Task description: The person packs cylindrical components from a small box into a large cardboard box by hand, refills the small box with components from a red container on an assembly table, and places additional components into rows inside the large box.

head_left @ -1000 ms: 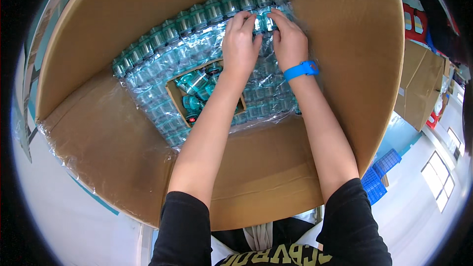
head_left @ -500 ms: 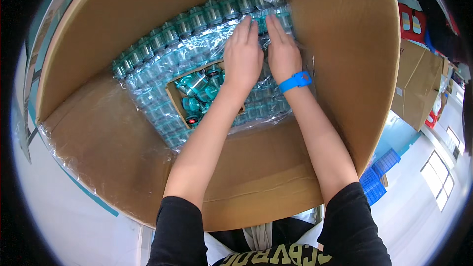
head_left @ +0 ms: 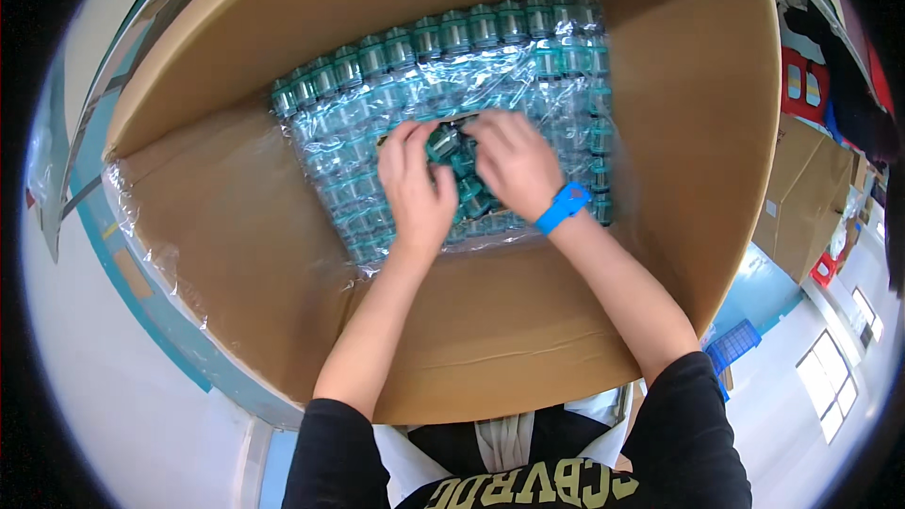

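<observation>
A small cardboard tray (head_left: 490,215) of loose teal, clear-walled plastic cups (head_left: 462,165) rests on rows of similar cups (head_left: 429,36) under clear plastic film (head_left: 377,99), inside a large carton. My left hand (head_left: 415,190) is over the tray's left side, thumb apart from its fingers, with nothing visibly gripped. My right hand (head_left: 518,165), with a blue band (head_left: 564,208) on its wrist, reaches in from the right. Its fingertips are at the loose cups near the tray's far edge. Motion blurs these fingers, so a hold on a cup cannot be made out.
Tall brown carton walls (head_left: 698,104) surround the cups on all sides, and the near wall (head_left: 500,349) lies under my forearms. Outside at the right are another cardboard box (head_left: 801,193), a red crate (head_left: 804,83) and a blue basket (head_left: 733,347).
Both hands have come back toward me from the far rows of cups to the small tray and moved apart, one at each side. The view has shifted slightly.
</observation>
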Demonstrator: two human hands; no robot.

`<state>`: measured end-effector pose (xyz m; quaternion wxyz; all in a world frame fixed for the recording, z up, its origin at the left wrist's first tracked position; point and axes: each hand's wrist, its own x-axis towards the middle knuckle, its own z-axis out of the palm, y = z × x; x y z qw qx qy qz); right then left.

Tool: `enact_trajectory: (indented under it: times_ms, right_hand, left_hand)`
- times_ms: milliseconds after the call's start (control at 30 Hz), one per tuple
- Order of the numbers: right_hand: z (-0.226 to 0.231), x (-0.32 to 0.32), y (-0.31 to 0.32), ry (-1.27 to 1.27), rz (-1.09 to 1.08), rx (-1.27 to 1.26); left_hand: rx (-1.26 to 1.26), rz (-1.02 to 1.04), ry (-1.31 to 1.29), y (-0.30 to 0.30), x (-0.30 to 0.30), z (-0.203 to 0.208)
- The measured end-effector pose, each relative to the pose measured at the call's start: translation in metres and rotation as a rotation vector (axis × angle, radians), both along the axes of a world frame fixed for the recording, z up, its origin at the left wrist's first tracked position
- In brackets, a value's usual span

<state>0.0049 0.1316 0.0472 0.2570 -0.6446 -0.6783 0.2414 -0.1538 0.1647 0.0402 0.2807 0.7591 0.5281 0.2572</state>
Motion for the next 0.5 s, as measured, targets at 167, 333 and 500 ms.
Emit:
enact_trajectory:
  times_ms: [167,333,500]
  right_hand:
    - [-0.015,-0.046,0.011,-0.122,0.022,-0.001]
    - [-0.021,-0.044,0.004,0.009,-0.043,0.057]
    - [0.001,-0.033,-0.003,0.416,-0.432,-0.168]
  left_hand:
    - [-0.010,-0.123,0.109,0.010,-0.044,-0.015]
    - [0.013,-0.070,0.067,0.021,-0.046,-0.032]
    - [0.131,-0.118,0.002,0.023,-0.046,-0.024]
